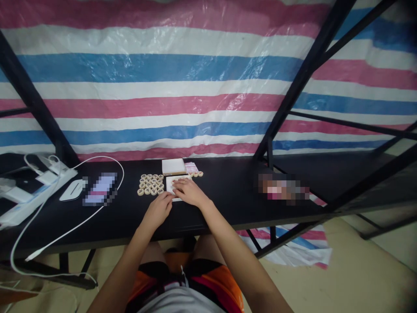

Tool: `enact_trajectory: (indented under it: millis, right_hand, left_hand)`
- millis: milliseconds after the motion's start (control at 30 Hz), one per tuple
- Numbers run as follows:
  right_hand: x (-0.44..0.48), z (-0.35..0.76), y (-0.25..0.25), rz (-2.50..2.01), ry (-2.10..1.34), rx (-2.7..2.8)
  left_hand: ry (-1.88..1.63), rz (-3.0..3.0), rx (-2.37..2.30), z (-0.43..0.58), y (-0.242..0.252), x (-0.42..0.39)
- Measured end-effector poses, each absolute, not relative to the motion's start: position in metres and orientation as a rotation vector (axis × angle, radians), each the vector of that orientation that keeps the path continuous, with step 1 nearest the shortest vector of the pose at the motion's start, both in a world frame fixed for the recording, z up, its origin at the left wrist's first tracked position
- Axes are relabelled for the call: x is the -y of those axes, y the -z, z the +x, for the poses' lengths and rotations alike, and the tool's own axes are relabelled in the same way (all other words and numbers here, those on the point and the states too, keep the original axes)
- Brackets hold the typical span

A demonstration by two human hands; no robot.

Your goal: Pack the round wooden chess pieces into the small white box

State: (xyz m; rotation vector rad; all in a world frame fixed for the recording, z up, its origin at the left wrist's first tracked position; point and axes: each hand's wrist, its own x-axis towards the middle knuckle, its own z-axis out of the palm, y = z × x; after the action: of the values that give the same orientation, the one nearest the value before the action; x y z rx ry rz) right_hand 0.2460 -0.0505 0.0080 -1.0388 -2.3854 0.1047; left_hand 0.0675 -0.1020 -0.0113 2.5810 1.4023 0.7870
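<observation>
A shallow white box (168, 184) lies on the black table in front of me. My right hand (189, 191) reaches over it from the right, fingers bent down inside; what they hold, if anything, is hidden. At the near left corner, my left hand (160, 208) has its fingers curled against the box's edge. Left of the box, round Chinese chess pieces (150, 184) with dark characters stand in close rows. A few more chess pieces (196, 174) lie just beyond my right hand. Behind the box is a white box lid (173, 166).
A printed paper (191, 168) lies beside the lid. To the left are a blurred phone (100, 189), a white device (72, 190), a white cable (70, 233) and a power strip (39, 198). A blurred item (282, 188) sits right. Black metal posts (295, 87) frame the table; a striped sheet (169, 104) hangs behind.
</observation>
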Motion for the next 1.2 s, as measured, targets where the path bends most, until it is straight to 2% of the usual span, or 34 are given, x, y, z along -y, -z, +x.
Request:
enact_trajectory:
  millis: [333,833,1200]
  right_hand:
    - [0.050,0.247,-0.007,-1.209,-0.069,2.314]
    - [0.051,0.242,-0.006,-1.158,0.018,2.433]
    - [0.040,0.254,-0.003,-1.217,-0.020,2.191]
  left_hand:
    - [-0.780,2.583,-1.449,0.068,0.012,0.102]
    - [-0.804,2.570,-1.414,0.067,0.015,0.100]
    - [-0.794,2.559,-1.426,0.068,0.010,0.102]
